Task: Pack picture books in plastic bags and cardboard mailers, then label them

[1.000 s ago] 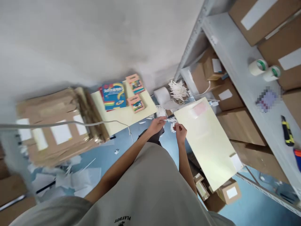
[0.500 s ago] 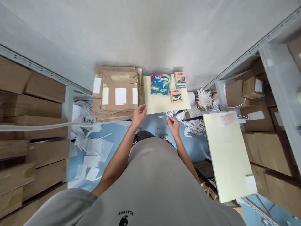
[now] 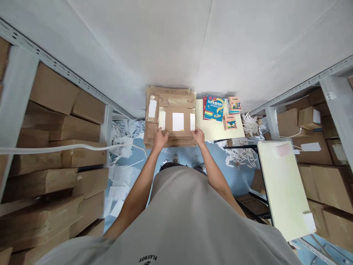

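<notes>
A stack of flattened cardboard boxes [image 3: 171, 102] lies against the wall in front of me, with white labels and clear tape on the top one. My left hand [image 3: 160, 139] grips the near edge of the top flattened cardboard box, its thumb turned inward. At that box's near right corner, my right hand [image 3: 198, 136] has its fingers closed around the edge. The undersides of both grips are hidden. Right of the stack, a blue picture book [image 3: 214, 108] overlaps a red one on the pale yellow tabletop [image 3: 205, 130]. Small orange booklets [image 3: 230, 122] lie beside them.
Shelves of cardboard boxes [image 3: 52, 119] rise on the left, and more boxes [image 3: 320, 176] fill the right shelves. A second pale table [image 3: 286, 191] stands at my right. Paper strips [image 3: 239, 156] litter the blue floor. A white cable [image 3: 68, 147] crosses the left side.
My view has swung left from the side table to the cardboard stack. Both hands, apart from the cardboard earlier, have moved onto the stack and now hold the top flattened box's near edge.
</notes>
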A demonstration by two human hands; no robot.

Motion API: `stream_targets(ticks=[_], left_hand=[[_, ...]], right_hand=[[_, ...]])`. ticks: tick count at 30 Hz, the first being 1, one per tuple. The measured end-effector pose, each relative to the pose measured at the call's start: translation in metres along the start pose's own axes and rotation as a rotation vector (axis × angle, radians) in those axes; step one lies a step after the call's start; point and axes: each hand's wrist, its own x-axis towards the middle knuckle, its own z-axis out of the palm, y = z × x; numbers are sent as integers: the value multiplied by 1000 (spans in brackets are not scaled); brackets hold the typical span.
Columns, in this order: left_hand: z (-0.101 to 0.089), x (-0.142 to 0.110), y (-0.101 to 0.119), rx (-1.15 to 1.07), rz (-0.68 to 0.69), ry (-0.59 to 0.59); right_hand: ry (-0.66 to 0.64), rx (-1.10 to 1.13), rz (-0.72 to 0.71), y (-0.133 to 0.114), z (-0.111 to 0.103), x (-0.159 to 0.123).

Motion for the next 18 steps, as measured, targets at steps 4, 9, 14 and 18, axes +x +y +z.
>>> stream_targets(ticks=[4,9,14,18], left_hand=[[4,-4,-16,-122,60,-44],[5,-15,-22,-222,64,-28],[-3,-13,-12,-228,-24,-117],[-5,-1,0,-331,-66,-121]], right_hand=[[120,143,165,-4,-3,-7],[211,374,199,-10,-14,-21],[201,680,197,-19,-35,-37],[229,861,163,-21,-71,-49]])
